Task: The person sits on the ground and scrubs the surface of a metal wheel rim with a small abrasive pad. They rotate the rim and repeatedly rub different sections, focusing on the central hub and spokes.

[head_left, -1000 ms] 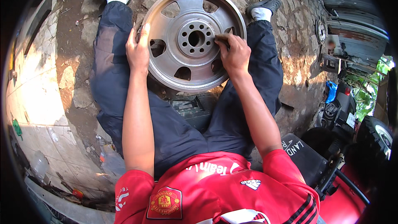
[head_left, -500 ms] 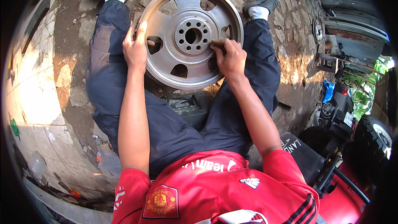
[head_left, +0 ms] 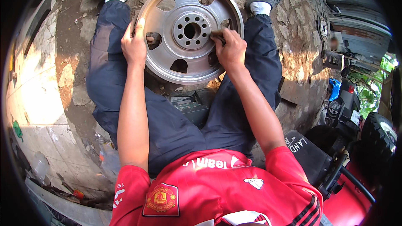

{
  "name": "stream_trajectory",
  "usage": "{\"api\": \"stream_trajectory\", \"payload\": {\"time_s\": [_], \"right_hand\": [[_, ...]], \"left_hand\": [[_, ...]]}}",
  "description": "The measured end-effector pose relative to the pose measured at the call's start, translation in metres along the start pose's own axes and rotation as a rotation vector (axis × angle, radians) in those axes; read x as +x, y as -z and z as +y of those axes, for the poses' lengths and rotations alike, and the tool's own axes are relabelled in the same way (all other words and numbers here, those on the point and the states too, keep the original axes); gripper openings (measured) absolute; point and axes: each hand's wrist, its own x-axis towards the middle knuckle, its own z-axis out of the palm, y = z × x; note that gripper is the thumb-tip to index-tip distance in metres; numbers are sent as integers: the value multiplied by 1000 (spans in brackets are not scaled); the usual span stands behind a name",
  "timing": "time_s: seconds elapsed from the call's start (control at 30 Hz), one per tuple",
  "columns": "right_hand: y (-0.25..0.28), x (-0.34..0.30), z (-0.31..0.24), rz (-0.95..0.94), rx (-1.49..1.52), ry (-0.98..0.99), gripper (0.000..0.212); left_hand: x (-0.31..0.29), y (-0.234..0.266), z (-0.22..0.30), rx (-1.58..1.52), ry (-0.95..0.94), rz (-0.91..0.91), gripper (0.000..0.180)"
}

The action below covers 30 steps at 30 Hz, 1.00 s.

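A bare grey metal wheel rim (head_left: 193, 11) stands tilted between my spread legs, its face toward me. It has a ring of bolt holes round the centre bore and several larger windows. My left hand (head_left: 135, 47) grips its left edge, thumb on the front, and a fingertip shows through the left window. At the right side of the hub, my right hand (head_left: 231, 51) is closed in a pinch against the metal. Something small and dark shows at its fingers, too hidden to name.
A dark box-like object (head_left: 190, 105) lies below the rim between my thighs. Uneven stone paving (head_left: 299, 44) surrounds my feet. Pale tiles (head_left: 39, 113) run along the left. To the right are a red ride-on toy car (head_left: 345, 194) and a black-tyred wheel (head_left: 377, 136).
The rim appears slightly higher and further left in the picture, with both hands. My right hand has moved a little up and left, staying beside the hub. The left grip is unchanged.
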Motion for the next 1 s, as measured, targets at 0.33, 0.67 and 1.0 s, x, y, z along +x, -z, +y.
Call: {"api": "stream_trajectory", "payload": {"time_s": [0.33,0.67,1.0], "right_hand": [[3,1,1,-41,6,7,12],[2,9,5,-19,10,9,13],[3,-2,-3,3,61,-35,14]], "left_hand": [[15,0,-27,58,-90,55,49],[-2,0,5,-33,-20,-18,49],[-6,1,2,-8,-46,-16,50]]}}
